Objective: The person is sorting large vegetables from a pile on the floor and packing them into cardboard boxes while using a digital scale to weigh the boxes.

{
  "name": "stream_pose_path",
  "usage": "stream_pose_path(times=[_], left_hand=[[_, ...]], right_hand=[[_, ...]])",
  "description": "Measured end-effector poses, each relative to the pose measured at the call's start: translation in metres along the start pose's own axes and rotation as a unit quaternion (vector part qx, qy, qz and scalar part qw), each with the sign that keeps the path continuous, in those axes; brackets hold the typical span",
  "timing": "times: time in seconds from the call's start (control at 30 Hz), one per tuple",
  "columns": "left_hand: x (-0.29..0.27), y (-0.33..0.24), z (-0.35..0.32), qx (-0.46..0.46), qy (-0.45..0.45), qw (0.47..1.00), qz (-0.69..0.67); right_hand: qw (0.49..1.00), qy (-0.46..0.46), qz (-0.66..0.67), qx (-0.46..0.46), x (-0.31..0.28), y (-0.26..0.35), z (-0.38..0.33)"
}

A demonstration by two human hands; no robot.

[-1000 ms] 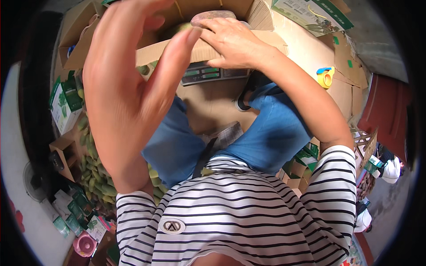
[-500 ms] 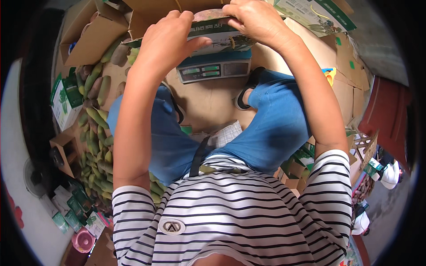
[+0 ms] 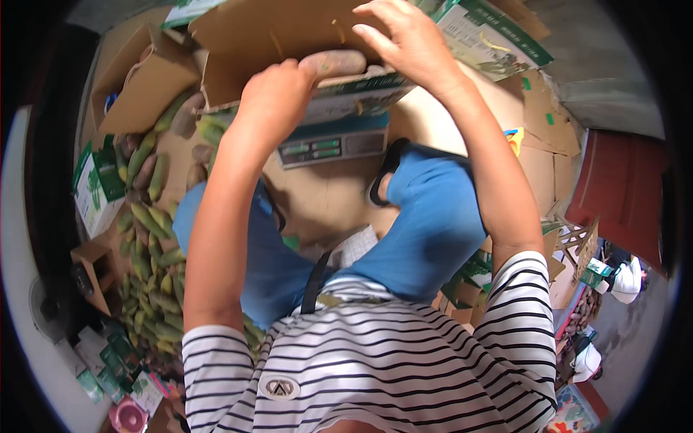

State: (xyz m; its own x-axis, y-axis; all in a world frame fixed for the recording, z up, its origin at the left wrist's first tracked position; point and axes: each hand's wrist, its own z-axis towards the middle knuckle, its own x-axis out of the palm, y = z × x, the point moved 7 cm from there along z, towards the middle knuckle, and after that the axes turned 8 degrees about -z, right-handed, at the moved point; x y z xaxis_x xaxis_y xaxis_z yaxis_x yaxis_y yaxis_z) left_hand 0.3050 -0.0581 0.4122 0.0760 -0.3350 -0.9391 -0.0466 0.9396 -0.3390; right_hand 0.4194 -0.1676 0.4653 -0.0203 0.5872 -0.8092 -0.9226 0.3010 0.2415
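Two hands, left hand (image 3: 278, 94) and right hand (image 3: 404, 40), at one cardboard box (image 3: 289, 36). One scale (image 3: 332, 144) below the box. Dozens of bananas (image 3: 148, 224) left of it.

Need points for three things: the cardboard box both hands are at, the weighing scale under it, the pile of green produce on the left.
cardboard box (image 3: 289, 32), head view, on its bare brown flap.
weighing scale (image 3: 328, 148), head view, on its front display panel.
pile of green produce (image 3: 148, 249), head view, mid-pile on one long green piece.

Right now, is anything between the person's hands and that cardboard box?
Nothing visible. The left hand lies against the box's front edge, beside a brownish tuber resting there. The right hand is over the box, fingers spread; whether it touches the box cannot be told. No object lies between either hand and the cardboard.
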Motion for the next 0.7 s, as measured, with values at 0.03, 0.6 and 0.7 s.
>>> stream_pose_path(times=[0.03, 0.6, 0.7], left_hand=[[0.001, -0.003, 0.002, 0.003, 0.004, 1.000, -0.001], [0.002, -0.016, 0.009, -0.002, 0.045, 0.998, -0.046], [-0.003, -0.015, 0.005, -0.017, 0.048, 0.998, -0.034]], right_hand=[[0.999, -0.022, -0.028, -0.013, 0.002, -0.008, 0.007], [0.986, -0.104, -0.001, 0.129, -0.003, -0.050, -0.002], [0.960, -0.217, -0.148, 0.097, -0.107, -0.031, -0.066]])
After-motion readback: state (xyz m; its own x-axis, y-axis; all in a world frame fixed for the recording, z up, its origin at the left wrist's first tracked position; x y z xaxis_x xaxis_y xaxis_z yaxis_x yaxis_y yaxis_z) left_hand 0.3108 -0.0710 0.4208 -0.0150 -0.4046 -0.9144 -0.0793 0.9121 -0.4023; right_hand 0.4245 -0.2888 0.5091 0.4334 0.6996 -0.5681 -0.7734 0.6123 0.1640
